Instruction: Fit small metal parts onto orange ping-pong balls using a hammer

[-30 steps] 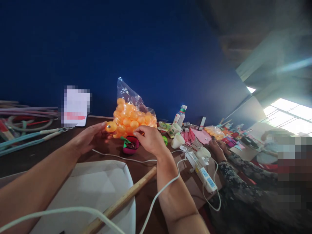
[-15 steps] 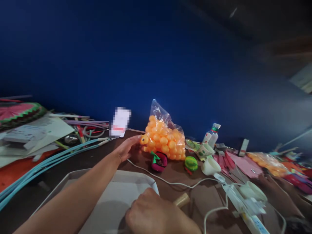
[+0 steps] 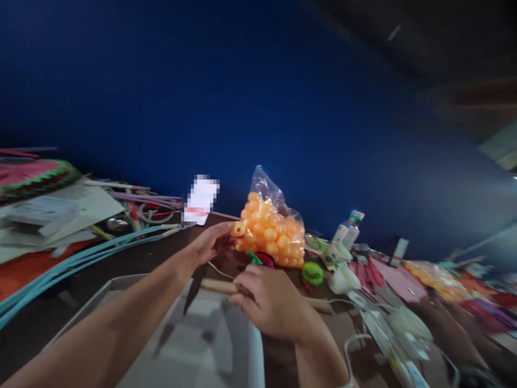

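Observation:
My left hand (image 3: 210,245) reaches forward and pinches a small orange ball (image 3: 238,229) with a dark eye on it, right against a clear plastic bag of orange balls (image 3: 271,229). My right hand (image 3: 269,302) is closed round the wooden handle (image 3: 216,285) of a knife whose dark blade (image 3: 194,288) points down and left over a white tray (image 3: 121,285). The knife hangs a little above the tray, blurred by motion.
A pink and green fabric piece (image 3: 262,260), a green ball (image 3: 312,272), paper cups (image 3: 341,264) and a bottle (image 3: 348,229) lie right of the bag. Blue tubes (image 3: 81,258) and papers (image 3: 52,210) fill the left. A power strip (image 3: 404,345) and another person's arm (image 3: 448,323) sit at right.
My right hand has lifted the wooden-handled knife from beside the tray and brought it up and forward toward the bag. The left hand still pinches the orange ball.

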`<state>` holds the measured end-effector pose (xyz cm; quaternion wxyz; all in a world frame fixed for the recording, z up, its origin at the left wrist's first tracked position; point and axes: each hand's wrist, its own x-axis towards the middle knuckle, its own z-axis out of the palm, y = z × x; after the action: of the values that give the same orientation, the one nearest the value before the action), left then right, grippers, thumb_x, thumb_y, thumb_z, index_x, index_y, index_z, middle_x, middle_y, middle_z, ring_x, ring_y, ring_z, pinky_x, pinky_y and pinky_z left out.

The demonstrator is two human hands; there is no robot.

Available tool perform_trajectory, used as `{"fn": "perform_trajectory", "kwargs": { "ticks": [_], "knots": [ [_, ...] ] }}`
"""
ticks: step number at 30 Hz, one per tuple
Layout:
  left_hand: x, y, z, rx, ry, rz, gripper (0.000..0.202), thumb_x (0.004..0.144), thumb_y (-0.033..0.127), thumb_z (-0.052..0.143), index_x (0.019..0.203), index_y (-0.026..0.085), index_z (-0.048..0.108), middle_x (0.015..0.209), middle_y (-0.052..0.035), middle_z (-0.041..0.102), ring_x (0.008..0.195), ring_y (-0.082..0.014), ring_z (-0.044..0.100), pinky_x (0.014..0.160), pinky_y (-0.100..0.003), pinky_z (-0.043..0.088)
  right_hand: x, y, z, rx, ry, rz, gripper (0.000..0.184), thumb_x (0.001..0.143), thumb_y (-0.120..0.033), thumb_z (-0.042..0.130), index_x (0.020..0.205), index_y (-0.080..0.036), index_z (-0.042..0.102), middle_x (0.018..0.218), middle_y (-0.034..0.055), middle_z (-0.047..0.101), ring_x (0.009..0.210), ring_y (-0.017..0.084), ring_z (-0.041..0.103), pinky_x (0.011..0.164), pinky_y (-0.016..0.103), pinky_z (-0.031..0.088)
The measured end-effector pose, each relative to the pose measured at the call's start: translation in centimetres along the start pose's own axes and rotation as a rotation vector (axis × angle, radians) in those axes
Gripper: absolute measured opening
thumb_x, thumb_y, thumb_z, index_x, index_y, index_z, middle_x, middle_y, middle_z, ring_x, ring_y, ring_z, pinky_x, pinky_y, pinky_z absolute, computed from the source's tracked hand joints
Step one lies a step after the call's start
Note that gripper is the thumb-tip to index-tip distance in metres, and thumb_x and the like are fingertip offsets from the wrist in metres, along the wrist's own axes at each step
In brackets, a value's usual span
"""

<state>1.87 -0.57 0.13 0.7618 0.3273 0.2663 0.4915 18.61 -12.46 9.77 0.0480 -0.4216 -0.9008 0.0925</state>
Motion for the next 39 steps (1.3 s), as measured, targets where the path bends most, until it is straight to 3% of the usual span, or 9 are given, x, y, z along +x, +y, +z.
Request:
{"fn": "perform_trajectory", "kwargs": {
  "ticks": [3, 6, 13, 22, 28, 39],
  "knots": [
    [0.1, 0.0, -0.1, 0.023, -0.015, -0.001, 0.032, 0.081, 0.027, 0.066, 0.11, 0.013, 0.065, 0.095, -0.012, 0.073, 0.074, -0.019, 0.07, 0.064, -0.027, 0.056, 0.4, 0.5, 0.2, 0.23, 0.228, 0.133, 0.025, 0.094, -0.038, 0.048, 0.087, -0.018, 0.06, 0.085, 0.003, 0.063, 0.073, 0.012, 0.055, 0.063, 0.025, 0.036],
    [0.4, -0.1, -0.6, 0.03, 0.071, 0.05, 0.028, 0.08, 0.022, 0.066, 0.107, 0.014, 0.066, 0.089, -0.0089, 0.074, 0.07, -0.0169, 0.07, 0.062, -0.025, 0.057, 1.0, 1.1, 0.9, 0.306, 0.422, 0.24, 0.029, 0.095, -0.038, 0.043, 0.079, -0.017, 0.055, 0.077, 0.0026, 0.061, 0.067, 0.012, 0.052, 0.06, 0.025, 0.036],
    [0.2, 0.3, -0.4, 0.035, 0.075, 0.056, 0.021, 0.083, 0.02, 0.063, 0.103, 0.012, 0.065, 0.083, -0.0075, 0.074, 0.063, -0.0134, 0.068, 0.06, -0.022, 0.057, 2.4, 2.3, 2.4, 0.457, 0.534, 0.377, 0.033, 0.096, -0.041, 0.038, 0.08, -0.018, 0.054, 0.075, 0.0036, 0.061, 0.067, 0.013, 0.057, 0.06, 0.024, 0.041],
    [0.2, 0.6, 0.2, -0.013, 0.113, 0.043, 0.019, 0.092, 0.017, 0.049, 0.1, 0.01, 0.064, 0.071, -0.0074, 0.073, 0.059, -0.0142, 0.067, 0.054, -0.022, 0.055, 2.7, 2.3, 2.8, 0.414, 0.492, 0.377, 0.028, 0.094, -0.037, 0.041, 0.078, -0.018, 0.054, 0.077, 0.0041, 0.063, 0.071, 0.014, 0.058, 0.064, 0.025, 0.043],
    [-0.1, 0.8, 0.5, -0.024, 0.135, 0.03, 0.012, 0.089, 0.017, 0.056, 0.098, 0.012, 0.063, 0.067, -0.0062, 0.072, 0.055, -0.0131, 0.065, 0.051, -0.02, 0.053, 2.8, 2.5, 3.0, 0.316, 0.485, 0.405, 0.028, 0.094, -0.038, 0.042, 0.077, -0.018, 0.053, 0.076, 0.0044, 0.061, 0.07, 0.015, 0.056, 0.065, 0.027, 0.041],
    [0.0, 0.7, 0.3, -0.003, 0.165, 0.029, 0.015, 0.09, 0.018, 0.054, 0.101, 0.012, 0.062, 0.067, -0.0055, 0.071, 0.054, -0.0129, 0.064, 0.049, -0.02, 0.051, 2.8, 2.7, 3.2, 0.367, 0.488, 0.386, 0.03, 0.093, -0.039, 0.043, 0.073, -0.018, 0.05, 0.074, 0.0036, 0.061, 0.066, 0.013, 0.056, 0.062, 0.025, 0.04]
  ]
}}
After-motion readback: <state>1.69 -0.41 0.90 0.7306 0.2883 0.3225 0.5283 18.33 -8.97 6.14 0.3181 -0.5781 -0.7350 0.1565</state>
